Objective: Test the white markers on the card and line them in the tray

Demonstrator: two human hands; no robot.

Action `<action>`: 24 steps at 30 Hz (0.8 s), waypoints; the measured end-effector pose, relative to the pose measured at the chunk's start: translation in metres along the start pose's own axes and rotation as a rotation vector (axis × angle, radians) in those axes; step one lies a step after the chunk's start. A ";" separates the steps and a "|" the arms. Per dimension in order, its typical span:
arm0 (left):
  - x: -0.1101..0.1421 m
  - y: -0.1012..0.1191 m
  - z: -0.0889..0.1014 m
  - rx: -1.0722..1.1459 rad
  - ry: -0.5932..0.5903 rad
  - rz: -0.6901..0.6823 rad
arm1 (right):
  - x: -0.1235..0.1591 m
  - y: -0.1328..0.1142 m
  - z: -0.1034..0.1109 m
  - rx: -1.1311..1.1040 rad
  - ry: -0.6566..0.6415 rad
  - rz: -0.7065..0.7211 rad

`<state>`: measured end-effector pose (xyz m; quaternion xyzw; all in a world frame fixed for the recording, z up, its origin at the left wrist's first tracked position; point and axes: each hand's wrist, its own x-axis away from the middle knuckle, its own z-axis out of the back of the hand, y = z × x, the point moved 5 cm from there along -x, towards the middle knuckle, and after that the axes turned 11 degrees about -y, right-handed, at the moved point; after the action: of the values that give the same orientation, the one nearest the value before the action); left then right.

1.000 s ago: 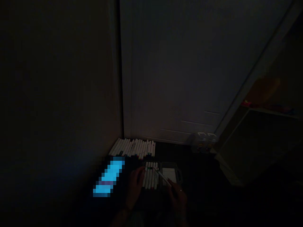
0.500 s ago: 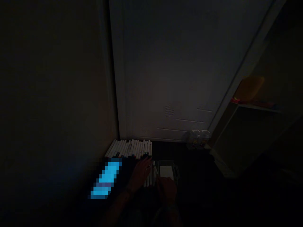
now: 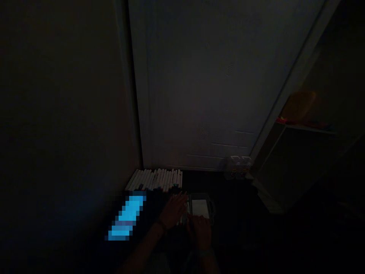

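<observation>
The scene is very dark. My left hand (image 3: 174, 210) lies flat with fingers spread over the white markers (image 3: 184, 213) packed in an open case (image 3: 212, 207) on the floor. My right hand (image 3: 200, 229) rests just right of it, at the near edge of the case, fingers curled; I cannot make out whether it holds anything. A row of several white markers (image 3: 155, 179) lies on the floor beyond, against the door.
A glowing blue screen (image 3: 126, 217) lies left of my hands. A closed door (image 3: 205, 95) stands ahead, a wall on the left. A dim shelf unit (image 3: 296, 160) with a yellow object (image 3: 300, 104) is at right. Two small clear boxes (image 3: 238, 167) sit by the door.
My right hand held a white marker over the case a second ago; the marker no longer shows. My left hand slid right onto the packed markers. The view shifted slightly.
</observation>
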<state>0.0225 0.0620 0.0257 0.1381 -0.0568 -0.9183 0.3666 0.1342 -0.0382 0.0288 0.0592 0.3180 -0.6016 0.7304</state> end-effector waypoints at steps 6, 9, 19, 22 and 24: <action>0.002 -0.001 -0.001 -0.020 0.012 0.024 | 0.000 0.005 -0.002 -0.016 -0.006 0.008; 0.003 0.000 -0.001 -0.046 0.022 0.020 | 0.000 0.006 -0.002 -0.037 -0.005 -0.005; 0.003 0.003 -0.004 -0.114 0.017 0.023 | -0.002 0.004 -0.003 -0.054 -0.110 -0.027; 0.004 0.004 -0.003 -0.120 0.025 0.026 | -0.002 0.004 -0.003 -0.063 -0.114 -0.031; 0.004 0.005 -0.002 -0.114 0.041 0.031 | -0.002 0.004 -0.002 -0.078 -0.119 -0.040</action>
<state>0.0234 0.0555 0.0235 0.1350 0.0011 -0.9111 0.3894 0.1370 -0.0342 0.0267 -0.0114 0.2983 -0.6056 0.7376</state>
